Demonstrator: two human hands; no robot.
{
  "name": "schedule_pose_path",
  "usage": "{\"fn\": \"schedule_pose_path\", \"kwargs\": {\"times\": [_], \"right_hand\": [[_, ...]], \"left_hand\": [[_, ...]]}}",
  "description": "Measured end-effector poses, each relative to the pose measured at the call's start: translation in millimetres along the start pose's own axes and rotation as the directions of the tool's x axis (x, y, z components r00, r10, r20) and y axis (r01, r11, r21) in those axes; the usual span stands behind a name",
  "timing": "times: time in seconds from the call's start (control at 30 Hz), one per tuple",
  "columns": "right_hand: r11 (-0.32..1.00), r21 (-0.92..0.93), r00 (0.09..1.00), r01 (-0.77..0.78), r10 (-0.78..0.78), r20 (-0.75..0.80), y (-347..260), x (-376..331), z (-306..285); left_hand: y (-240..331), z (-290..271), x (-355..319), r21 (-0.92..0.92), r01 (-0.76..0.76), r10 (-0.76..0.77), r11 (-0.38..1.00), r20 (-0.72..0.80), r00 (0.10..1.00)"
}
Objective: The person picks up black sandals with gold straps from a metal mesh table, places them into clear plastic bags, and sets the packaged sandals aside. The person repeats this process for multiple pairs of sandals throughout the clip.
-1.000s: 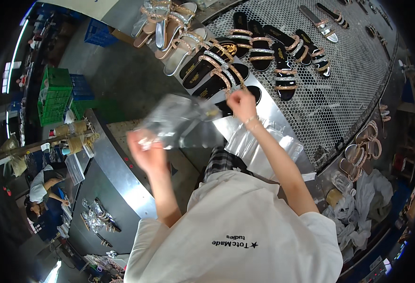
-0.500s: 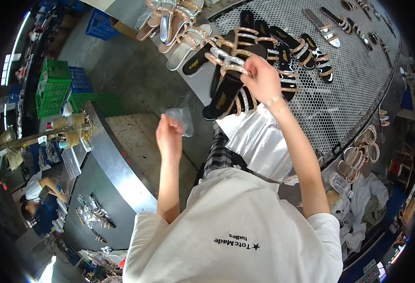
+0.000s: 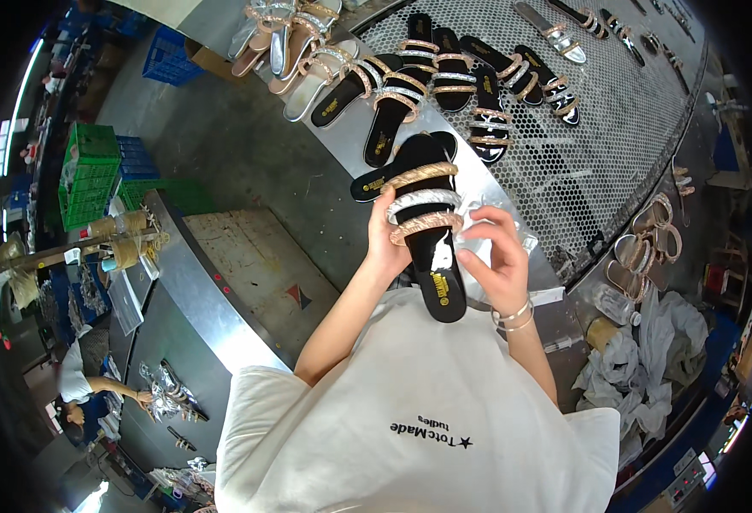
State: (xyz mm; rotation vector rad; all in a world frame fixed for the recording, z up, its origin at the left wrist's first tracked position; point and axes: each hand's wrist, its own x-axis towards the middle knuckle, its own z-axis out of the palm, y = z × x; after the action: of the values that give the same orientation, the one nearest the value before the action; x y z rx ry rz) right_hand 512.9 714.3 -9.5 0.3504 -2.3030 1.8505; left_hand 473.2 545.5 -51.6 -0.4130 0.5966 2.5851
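A black slide sandal [image 3: 437,256] with gold, silver and rose-gold glitter straps is held up before my chest. My left hand [image 3: 384,232] grips its edge beside the straps. On the other side, my right hand [image 3: 497,261] is open, thumb and fingers apart, close to the straps. Behind the held sandal, another black sandal [image 3: 366,185] is partly hidden. More black strappy sandals [image 3: 386,128] lie beyond my hands, along the metal edge and on the perforated surface. Shiny white plastic [image 3: 481,184] shows behind my right hand.
Pale and silver sandals [image 3: 295,38] are heaped at the far left. A perforated metal table [image 3: 598,162] spreads to the right. Green crates [image 3: 92,175] stand on the left floor. A co-worker [image 3: 77,376] reaches over a dark table [image 3: 196,342]. Crumpled plastic [image 3: 641,359] lies at right.
The sandal has come from the pile toward my chest, and my left hand now grips it. My right hand has let go and spread its fingers. The co-worker's arm has stretched out.
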Motion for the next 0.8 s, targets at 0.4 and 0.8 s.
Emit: {"fn": "schedule_pose_path", "kwargs": {"times": [0.4, 0.8], "right_hand": [[0.805, 0.176, 0.819, -0.567, 0.573, 0.021, 10, -68, 9], [0.682, -0.724, 0.894, -0.101, 0.382, 0.235, 100, -107, -36]], "left_hand": [[-16, -77, 7, -0.023, -0.029, 0.027, 0.999, -0.079, 0.997], [-60, -152, 31, 0.004, 0.041, -0.034, 0.999, -0.481, 0.876]]}}
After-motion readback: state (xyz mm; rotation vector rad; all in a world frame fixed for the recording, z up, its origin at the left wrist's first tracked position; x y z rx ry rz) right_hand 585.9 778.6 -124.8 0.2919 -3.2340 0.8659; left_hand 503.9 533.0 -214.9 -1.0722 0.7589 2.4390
